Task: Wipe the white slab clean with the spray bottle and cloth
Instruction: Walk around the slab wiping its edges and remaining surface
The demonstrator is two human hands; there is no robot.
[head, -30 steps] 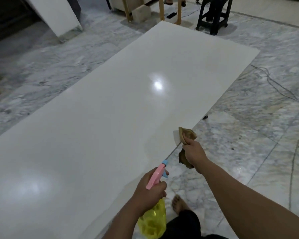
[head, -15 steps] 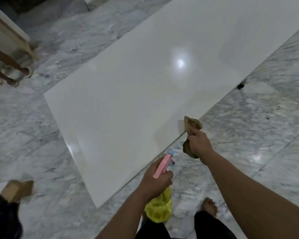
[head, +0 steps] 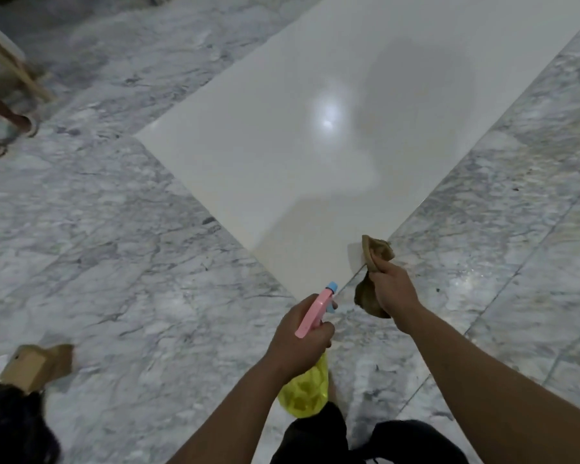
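Note:
The white slab [head: 281, 155] lies flat on the marble floor, its near corner pointing at me. My left hand [head: 298, 343] grips a spray bottle [head: 307, 393] with a yellow body and a pink trigger head, nozzle aimed toward the slab's near corner. My right hand [head: 394, 289] holds a bunched brown cloth [head: 375, 252] in the air just over the slab's right edge near that corner. A lamp glare and my shadow show on the glossy surface.
Grey-veined marble floor [head: 114, 262] surrounds the slab. A small cardboard box [head: 30, 363] sits at lower left beside a dark shape. Another person's sandalled feet [head: 3, 128] and a wooden leg [head: 20, 72] stand at far left. My dark-trousered legs [head: 365, 440] are below.
The view has swung left and down, so the slab's near corner now lies just ahead of my hands. Both hands keep the same grips and spacing.

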